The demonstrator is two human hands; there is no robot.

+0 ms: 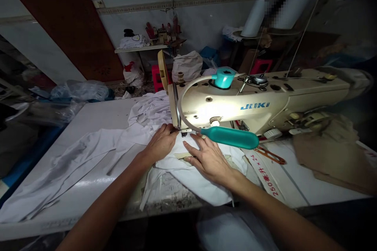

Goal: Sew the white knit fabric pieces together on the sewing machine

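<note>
White fabric (188, 176) lies under the needle area of a cream JUKI sewing machine (224, 106) and hangs over the table's front edge. My left hand (161, 144) is just left of the presser foot (184, 134), fingers bent together on the cloth; its fingertips are partly hidden. To the right of the foot, my right hand (207, 160) lies palm down with fingers spread, pressing on the fabric. A ring shows on one finger. A teal lamp (232, 137) on a bent pale tube lights the spot from just above that hand.
More white cloth (147, 110) is heaped behind and left of the machine head on the white table (103, 113). Orange-handled thread snips (271, 155) and brown cloth (332, 153) lie on the right. Thread cones (255, 17) stand behind. A red stool (157, 78) is farther back.
</note>
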